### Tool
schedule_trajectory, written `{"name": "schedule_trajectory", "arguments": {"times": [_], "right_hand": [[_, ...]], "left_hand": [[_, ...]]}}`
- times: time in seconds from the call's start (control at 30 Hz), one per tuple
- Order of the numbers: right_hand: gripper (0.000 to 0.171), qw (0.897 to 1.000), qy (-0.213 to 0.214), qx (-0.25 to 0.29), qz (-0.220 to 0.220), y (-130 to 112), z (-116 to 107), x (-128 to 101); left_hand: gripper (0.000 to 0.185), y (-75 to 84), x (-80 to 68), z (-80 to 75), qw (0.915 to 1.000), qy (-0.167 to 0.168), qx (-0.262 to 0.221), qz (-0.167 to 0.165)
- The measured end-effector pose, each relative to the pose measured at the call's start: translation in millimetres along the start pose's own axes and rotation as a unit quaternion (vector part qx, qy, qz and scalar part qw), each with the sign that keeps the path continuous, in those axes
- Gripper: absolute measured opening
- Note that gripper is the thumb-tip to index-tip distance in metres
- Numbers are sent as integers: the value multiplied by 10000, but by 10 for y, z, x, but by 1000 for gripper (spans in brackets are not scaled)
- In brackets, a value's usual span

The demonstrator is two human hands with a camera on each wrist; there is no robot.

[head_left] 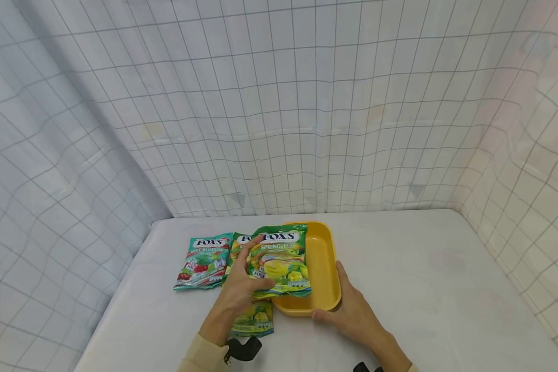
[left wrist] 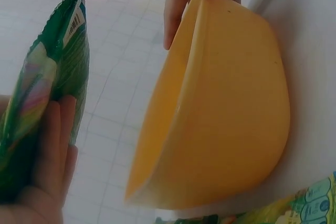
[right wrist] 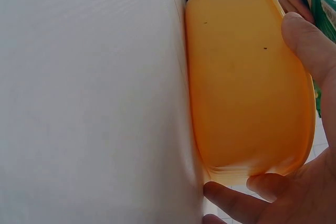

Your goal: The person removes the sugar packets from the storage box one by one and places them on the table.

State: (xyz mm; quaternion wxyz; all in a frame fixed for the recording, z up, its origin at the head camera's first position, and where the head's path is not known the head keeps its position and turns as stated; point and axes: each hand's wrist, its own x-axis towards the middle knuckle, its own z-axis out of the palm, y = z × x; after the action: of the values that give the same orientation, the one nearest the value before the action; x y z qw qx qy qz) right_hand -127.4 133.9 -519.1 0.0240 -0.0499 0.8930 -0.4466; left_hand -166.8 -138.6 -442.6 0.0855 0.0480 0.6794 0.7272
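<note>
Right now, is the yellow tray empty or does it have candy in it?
Empty, where visible. The yellow tray shows a bare floor; the Spring Tea bag is held in the left hand above its left edge, hiding part.

Your yellow tray [head_left: 327, 268] looks like moulded plastic w/ a smooth satin finish, not mirror-glossy; a couple of tiny dark specks sit on its outer wall (clearest in the right wrist view). The Spring Tea candy bag [head_left: 279, 261] in your left hand [head_left: 238, 294] is thin printed plastic film, glossy, crinkled, w/ a serrated top edge. The Mint Blossom bag [head_left: 203, 262] on the left is the same shiny film, wrinkled. The near lemon bag [head_left: 256, 320] likewise glossy. The table cover [head_left: 423, 289] reads as matt white cloth, fine weave, smooth. The backdrop [head_left: 279, 103] is soft matt fabric w/ a printed grid, loosely creased.
</note>
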Motion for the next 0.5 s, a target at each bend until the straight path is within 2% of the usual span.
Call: {"name": "schedule_trajectory", "arguments": {"times": [0.13,0.33,0.5], "right_hand": [[136,10000,-29,55,22,11,4,3],[137,10000,-5,75,20,13,4,-3],[137,10000,17,62,-2,6,0,-4]], "left_hand": [[101,18,-27,-80,9999,-10,-136,23],[104,26,-58,-221,9992,-100,-201,326],[107,33,-92,-329,9970,-385,-564,356]]}}
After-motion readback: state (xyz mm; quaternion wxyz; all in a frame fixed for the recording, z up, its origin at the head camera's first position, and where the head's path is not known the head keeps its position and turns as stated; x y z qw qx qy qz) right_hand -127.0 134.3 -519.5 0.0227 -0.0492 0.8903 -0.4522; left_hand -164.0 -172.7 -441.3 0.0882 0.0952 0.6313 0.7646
